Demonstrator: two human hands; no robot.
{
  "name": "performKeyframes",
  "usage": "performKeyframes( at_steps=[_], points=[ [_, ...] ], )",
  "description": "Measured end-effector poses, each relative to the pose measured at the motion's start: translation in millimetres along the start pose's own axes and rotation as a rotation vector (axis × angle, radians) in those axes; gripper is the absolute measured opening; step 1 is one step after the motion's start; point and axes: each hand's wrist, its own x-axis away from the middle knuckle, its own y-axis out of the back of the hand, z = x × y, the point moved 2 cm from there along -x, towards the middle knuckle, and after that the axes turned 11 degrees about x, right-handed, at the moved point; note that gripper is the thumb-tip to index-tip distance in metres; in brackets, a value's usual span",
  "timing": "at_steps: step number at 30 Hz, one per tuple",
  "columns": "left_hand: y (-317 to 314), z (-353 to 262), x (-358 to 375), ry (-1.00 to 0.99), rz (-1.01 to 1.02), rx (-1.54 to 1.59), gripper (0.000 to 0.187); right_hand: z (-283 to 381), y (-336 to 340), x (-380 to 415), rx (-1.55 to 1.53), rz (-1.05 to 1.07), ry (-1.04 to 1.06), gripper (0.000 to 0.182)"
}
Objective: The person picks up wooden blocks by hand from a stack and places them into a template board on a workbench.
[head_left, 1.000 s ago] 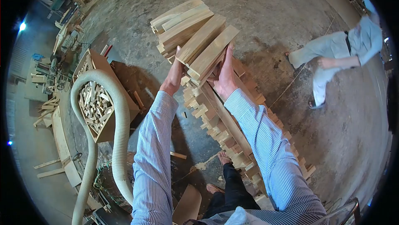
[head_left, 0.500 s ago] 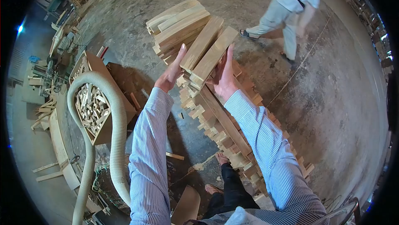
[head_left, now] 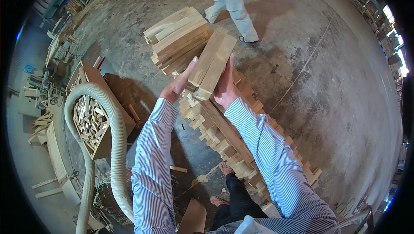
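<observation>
- Head view: two short planks (head_left: 214, 61) sit side by side, edges touching, at the far end of a long wood stack (head_left: 215, 139).
- Right hand (head_left: 225, 86) grips their right side; left hand (head_left: 178, 84) is at their left, thumb raised, fingers hidden, its hold impossible to confirm.
- Left of the stack, a box (head_left: 103, 148) brims with wood offcuts (head_left: 88, 119) under an arching ribbed hose (head_left: 118, 160).

"How is the left arm (head_left: 153, 169) reaching?"
"It is extending toward the far side, angling slightly right, while the right arm (head_left: 267, 150) is slanting far and left."
"And the left hand (head_left: 176, 85)?"
"It is facing the right hand (head_left: 225, 88), thumbs (head_left: 192, 64) pointing far; each one's grip is not showing clearly."
</observation>
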Motion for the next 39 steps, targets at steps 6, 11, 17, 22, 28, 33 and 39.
performKeyframes(
  at_steps=[6, 11, 17, 22, 28, 33, 39],
  points=[
    [-32, -24, 33, -0.05, 0.076, 0.06, 0.094, -6, 5, -4, -0.193, 0.127, 0.039, 0.089],
    [-25, 2, 18, -0.125, 0.138, 0.088, 0.101, 0, 0, 14, -0.163, 0.095, 0.04, 0.086],
    [-33, 4, 35, -0.155, 0.029, 0.002, 0.111, -3, 4, 27, -0.121, 0.042, 0.041, 0.081],
    [-31, 17, 44, -0.156, -0.108, -0.215, 0.12, -5, 7, 34, -0.113, 0.053, 0.073, 0.081],
    [-36, 30, 69, -0.164, -0.151, -0.239, 0.116, -7, 1, 61, -0.07, 0.078, 0.019, 0.084],
    [-47, 32, 110, -0.203, -0.191, -0.278, 0.099, -7, -9, 91, 0.014, 0.105, 0.024, 0.088],
    [-63, 36, 181, -0.207, -0.261, -0.252, 0.082, -14, -18, 141, 0.12, 0.186, 0.035, 0.089]
  ],
)
